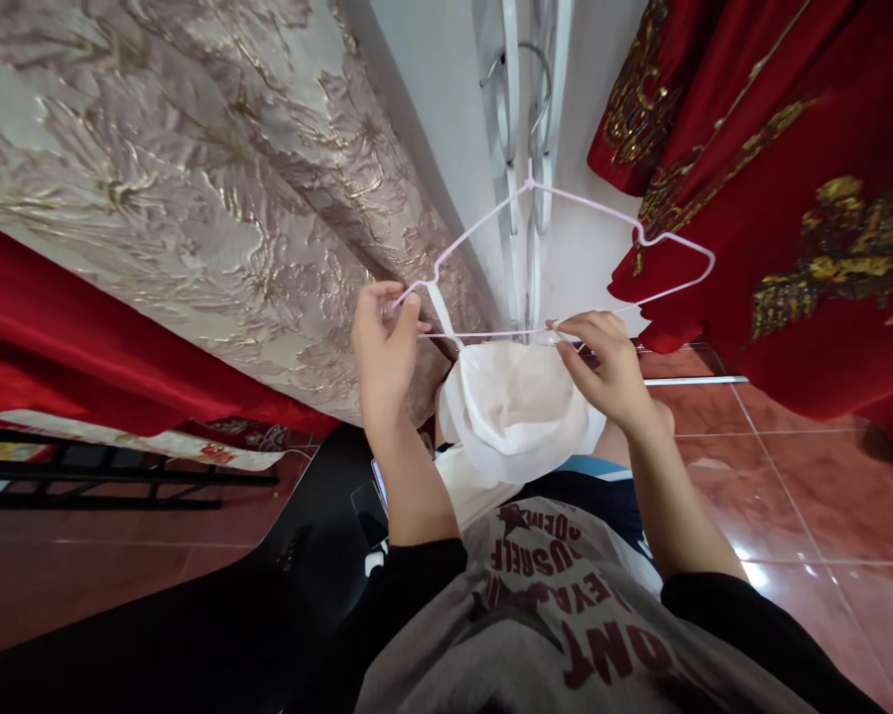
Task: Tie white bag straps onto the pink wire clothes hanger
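Note:
A pale pink hanger [584, 203] is held up in front of me, its hook pointing away. My left hand [388, 342] pinches the hanger's left end. A white strap [445, 312] loops over the hanger beside that hand and runs down to a white garment [517, 407] hanging above my lap. Near the middle of the hanger's bottom bar, my right hand [602, 362] is closed with thumb and fingers together at the garment's upper right edge. Whether it grips the bar, the other strap or both is hard to make out.
Shiny beige floral fabric [215, 188] hangs on the left and red embroidered cloth [811, 228] on the right. Between them stands a white metal rack [513, 119]. A phone [370, 514] lies on the black seat [298, 526] at my left.

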`<state>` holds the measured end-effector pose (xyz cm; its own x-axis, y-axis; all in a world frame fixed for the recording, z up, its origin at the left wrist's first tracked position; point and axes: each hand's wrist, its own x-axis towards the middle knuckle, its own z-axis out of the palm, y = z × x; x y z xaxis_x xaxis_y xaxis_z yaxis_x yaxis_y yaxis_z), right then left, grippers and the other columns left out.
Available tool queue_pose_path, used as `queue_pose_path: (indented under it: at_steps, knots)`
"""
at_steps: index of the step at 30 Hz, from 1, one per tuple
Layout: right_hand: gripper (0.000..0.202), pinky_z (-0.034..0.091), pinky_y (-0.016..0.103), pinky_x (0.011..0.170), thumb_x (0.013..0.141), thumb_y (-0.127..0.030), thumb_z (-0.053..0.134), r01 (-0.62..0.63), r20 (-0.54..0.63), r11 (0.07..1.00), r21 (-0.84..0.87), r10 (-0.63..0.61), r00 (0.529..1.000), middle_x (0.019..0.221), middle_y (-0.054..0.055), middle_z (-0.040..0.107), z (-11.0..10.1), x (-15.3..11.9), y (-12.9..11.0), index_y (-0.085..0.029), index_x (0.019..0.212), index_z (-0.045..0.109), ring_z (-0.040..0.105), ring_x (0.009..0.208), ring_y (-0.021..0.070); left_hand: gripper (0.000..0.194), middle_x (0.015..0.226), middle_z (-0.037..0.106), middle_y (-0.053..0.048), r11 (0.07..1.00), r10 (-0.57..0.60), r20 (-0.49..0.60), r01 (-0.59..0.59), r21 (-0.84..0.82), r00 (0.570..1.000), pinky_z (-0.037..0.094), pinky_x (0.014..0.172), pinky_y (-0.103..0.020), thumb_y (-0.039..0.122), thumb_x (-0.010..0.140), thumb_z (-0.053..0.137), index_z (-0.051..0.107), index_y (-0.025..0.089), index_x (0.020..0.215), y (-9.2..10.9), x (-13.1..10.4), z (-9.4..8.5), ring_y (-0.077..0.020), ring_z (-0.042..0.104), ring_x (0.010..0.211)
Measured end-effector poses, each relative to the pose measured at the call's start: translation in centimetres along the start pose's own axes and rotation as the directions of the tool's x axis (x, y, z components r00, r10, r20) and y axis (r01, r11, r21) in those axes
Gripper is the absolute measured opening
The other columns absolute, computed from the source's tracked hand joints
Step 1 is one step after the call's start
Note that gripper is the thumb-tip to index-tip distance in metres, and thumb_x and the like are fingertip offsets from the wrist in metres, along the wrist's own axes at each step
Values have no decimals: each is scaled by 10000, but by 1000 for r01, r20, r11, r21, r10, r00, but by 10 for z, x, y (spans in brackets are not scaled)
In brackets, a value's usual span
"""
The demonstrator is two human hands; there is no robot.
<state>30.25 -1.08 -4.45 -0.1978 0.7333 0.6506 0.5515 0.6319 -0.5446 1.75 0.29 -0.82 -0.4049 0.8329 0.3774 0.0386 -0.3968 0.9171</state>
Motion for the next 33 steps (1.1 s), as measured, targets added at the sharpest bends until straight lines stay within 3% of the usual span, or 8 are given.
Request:
queue_pose_path:
  at_steps: [3, 5, 7, 12, 19, 22, 27, 33]
  knots:
    - [181, 489, 480, 964, 1025, -260, 597, 21, -27, 1000, -4, -21, 999, 1097, 63, 806, 4, -1, 0, -272, 1141, 735, 696, 1010, 260, 374, 1253, 671, -68, 996, 86, -170, -78, 51, 982, 469, 559, -214, 416, 886, 871, 680, 261, 1168, -15, -22, 5, -111, 636, 722]
    - [169, 491, 473, 958, 1026, -252, 601, 29, -44, 1000, -5, -30, 999, 1091, 64, 807, 6, -1, -1, -266, 1129, 734, 697, 1005, 255, 434, 1423, 614, -94, 986, 165, -385, -154, 61, 908, 437, 549, -201, 400, 891, 839, 610, 261, 1232, -28, -42, 16, -112, 629, 786]
    - [167, 497, 469, 958, 1029, -247, 599, 39, -57, 999, -4, -39, 998, 1080, 62, 807, 8, -2, -2, -264, 1124, 736, 704, 1005, 251, 483, 1505, 573, -115, 990, 122, -511, -140, 2, 851, 483, 614, -202, 379, 869, 844, 565, 261, 1246, -40, -56, 28, -131, 659, 896]
    - [183, 511, 489, 969, 1021, -253, 603, 60, -65, 998, -24, -62, 996, 1120, 62, 815, 10, -4, -3, -266, 1147, 736, 724, 1037, 261, 419, 1223, 751, -116, 948, -126, -282, 31, -317, 951, 606, 828, -293, 474, 928, 773, 544, 242, 1193, -55, -56, 46, -181, 756, 972]
    - [317, 549, 563, 1070, 1025, -246, 572, 46, -69, 999, -1, -46, 997, 1248, 85, 772, 13, -5, 1, -307, 1296, 724, 715, 1203, 295, 513, 978, 773, -29, 927, -84, -264, -22, -374, 961, 601, 689, -263, 455, 821, 905, 502, 261, 1072, -58, -48, 44, -204, 818, 891]
    - [391, 543, 602, 1145, 1024, -230, 553, 36, -159, 999, -9, -37, 987, 1364, 102, 712, 9, -6, 10, -326, 1372, 705, 681, 1339, 314, 480, 911, 774, -18, 937, -27, -301, -80, -340, 953, 564, 625, -243, 440, 841, 893, 489, 255, 1023, -57, -48, 45, -192, 814, 834]
    - [301, 572, 571, 1110, 1026, -195, 559, -23, -558, 993, -116, -46, 829, 1230, 135, 748, -24, -2, 44, -242, 1189, 807, 735, 1238, 298, 464, 876, 769, -5, 936, 27, -332, -141, -322, 943, 509, 590, -229, 409, 839, 902, 500, 243, 1000, -54, -44, 45, -164, 799, 778]
    - [207, 567, 583, 1053, 922, -196, 756, 96, -624, 981, -170, -183, 760, 1094, 124, 777, -63, 21, 81, -228, 1101, 855, 759, 1097, 298, 496, 863, 767, -10, 939, 10, -319, -118, -322, 948, 477, 576, -232, 425, 810, 917, 487, 240, 971, -60, -46, 48, -165, 791, 760]
